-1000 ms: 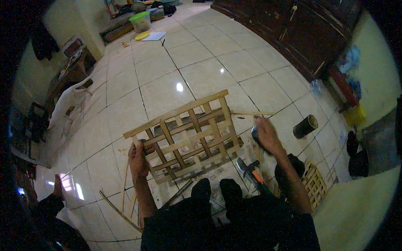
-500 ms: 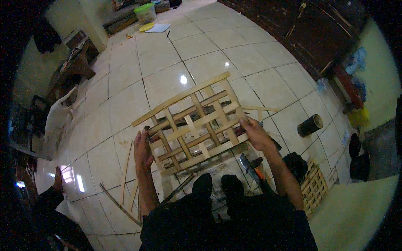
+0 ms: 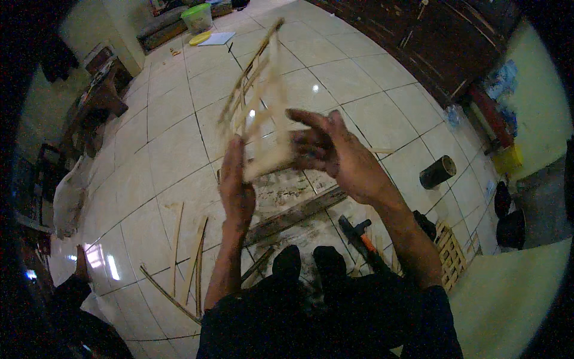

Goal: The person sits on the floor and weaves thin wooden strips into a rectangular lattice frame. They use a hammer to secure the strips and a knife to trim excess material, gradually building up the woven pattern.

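Observation:
A woven lattice panel of pale bamboo strips [image 3: 276, 119] is raised and turned nearly edge-on in front of me, blurred by motion. My left hand [image 3: 237, 188] grips its lower left edge, thumb up along the near side. At the lower right corner is my right hand [image 3: 347, 152], its index finger stretched toward the panel and the other fingers loosely bent and smeared. Whether those fingers touch the strips is hard to see. Beneath, a dark wooden plank [image 3: 299, 213] lies across the dirty tiles, beyond my feet.
Loose strips [image 3: 194, 263] lie at left. A knife with an orange handle [image 3: 366, 242] is by my right foot. At right are a bamboo tube [image 3: 437, 172], another lattice [image 3: 452, 257] and a black pot [image 3: 512, 230]. Another person's foot [image 3: 82, 263] shows at left.
The panel has swung from facing me to nearly edge-on and upright. My right hand has left its right edge and moved up and inward; my left hand has shifted right and upward.

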